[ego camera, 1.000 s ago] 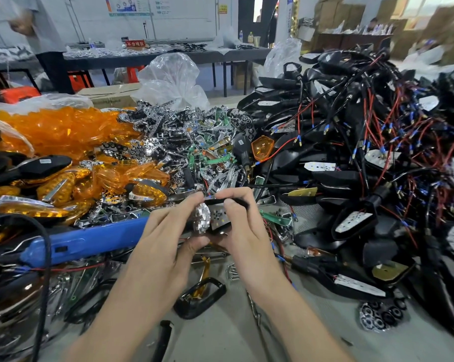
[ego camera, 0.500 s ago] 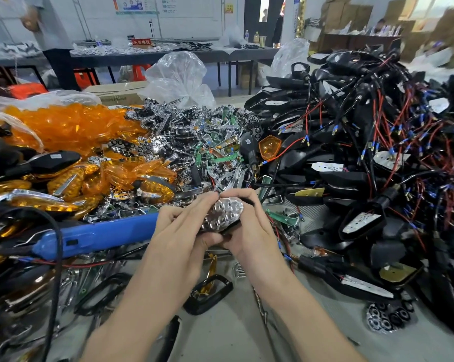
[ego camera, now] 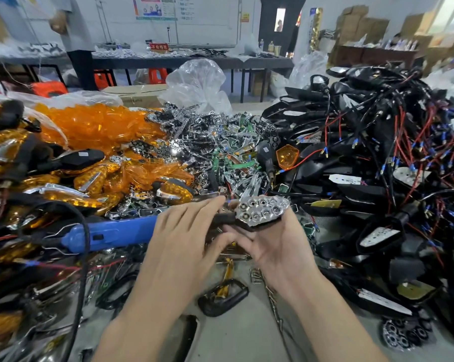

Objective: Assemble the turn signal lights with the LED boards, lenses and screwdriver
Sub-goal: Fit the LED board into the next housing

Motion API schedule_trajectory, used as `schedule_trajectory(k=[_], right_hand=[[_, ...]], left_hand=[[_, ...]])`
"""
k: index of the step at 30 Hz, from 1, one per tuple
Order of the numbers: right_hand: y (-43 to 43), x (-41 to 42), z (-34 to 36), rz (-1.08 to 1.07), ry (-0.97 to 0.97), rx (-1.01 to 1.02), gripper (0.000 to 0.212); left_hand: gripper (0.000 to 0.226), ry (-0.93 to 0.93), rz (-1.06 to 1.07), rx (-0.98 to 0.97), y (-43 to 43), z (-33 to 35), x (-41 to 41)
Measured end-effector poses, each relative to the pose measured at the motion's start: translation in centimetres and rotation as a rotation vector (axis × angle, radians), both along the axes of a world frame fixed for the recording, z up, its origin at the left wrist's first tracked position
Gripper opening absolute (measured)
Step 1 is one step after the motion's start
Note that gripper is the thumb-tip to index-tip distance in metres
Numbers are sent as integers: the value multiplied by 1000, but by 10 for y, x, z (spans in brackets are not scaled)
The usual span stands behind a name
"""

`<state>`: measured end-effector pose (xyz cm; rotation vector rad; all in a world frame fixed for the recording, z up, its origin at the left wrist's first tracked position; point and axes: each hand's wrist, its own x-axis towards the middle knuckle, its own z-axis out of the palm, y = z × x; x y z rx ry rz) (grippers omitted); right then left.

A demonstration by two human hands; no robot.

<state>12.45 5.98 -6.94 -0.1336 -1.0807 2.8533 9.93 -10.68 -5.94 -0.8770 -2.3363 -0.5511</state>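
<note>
My right hand (ego camera: 278,246) lies palm up and holds a black turn signal housing with a chrome reflector (ego camera: 262,210) seated on top, its round LED holes facing up. My left hand (ego camera: 184,233) rests on the housing's stem end (ego camera: 222,218), fingers stretched over it. A blue electric screwdriver (ego camera: 111,233) lies on the table just left of my hands. Orange lenses (ego camera: 103,126) are piled at the left, chrome reflectors and green LED boards (ego camera: 220,158) in the middle.
A tall heap of black wired housings (ego camera: 377,163) fills the right side. Loose screws (ego camera: 257,275) and a black bezel (ego camera: 223,296) lie on the grey table near me. A black cable (ego camera: 82,252) loops at the left. A person stands at far tables.
The part in my hands has turned so the chrome reflector faces up and sits farther right. My right palm has opened upward under it.
</note>
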Motion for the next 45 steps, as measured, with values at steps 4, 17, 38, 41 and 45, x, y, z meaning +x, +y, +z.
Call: schedule_trajectory(k=[4,17,38,41,45], right_hand=[[7,-2,-1,-33,19,-71,51],[11,-3,-6,-34,-16,-47,44],[-3,-2,-4,34,24,39,55],[0,-1,-3,61,27,42,50],[-1,0,-4,121,0,43,45]], left_hand=[[47,10,74,-67,-5,0,-3],[34,-87,67,-18,-12,1,-5],[51,-120,22,-14,2,-1,6],[46,-64,-40,44,3,-5,1],[42,-16,-114,23,7,-15,0]])
